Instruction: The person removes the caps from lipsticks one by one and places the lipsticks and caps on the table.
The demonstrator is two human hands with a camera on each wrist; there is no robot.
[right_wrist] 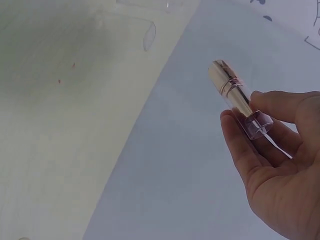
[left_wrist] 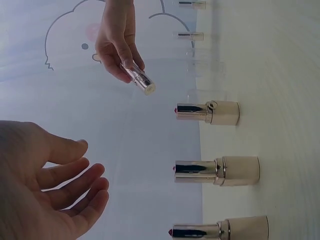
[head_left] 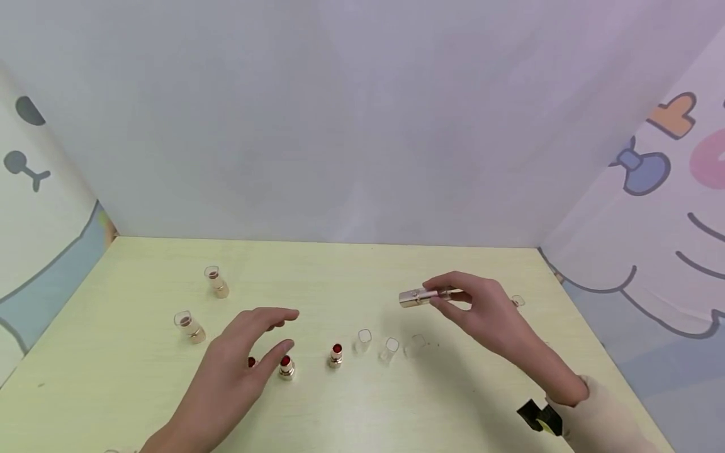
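Note:
My right hand [head_left: 481, 308] pinches a gold lipstick [head_left: 416, 297] between thumb and fingers, above the table's right half. In the right wrist view the clear cap [right_wrist: 259, 126] is over this lipstick, and the fingertips lie on the cap. My left hand [head_left: 238, 365] is held in the air with fingers apart, holding nothing. Near it stand three uncapped lipsticks with red tips, among them one by the thumb [head_left: 287, 368] and one farther right [head_left: 337, 356]; the third is mostly hidden behind the hand. Several clear caps, including one [head_left: 364, 340], stand right of them.
Two lipsticks under clear caps [head_left: 216, 281] [head_left: 189, 327] stand at the table's left. More clear-capped pieces [head_left: 518, 301] are partly hidden behind the right arm. A pale wall [head_left: 340, 126] closes off the yellowish table [head_left: 317, 270] at the back, with cartoon-printed sheets [head_left: 651, 239] at both sides.

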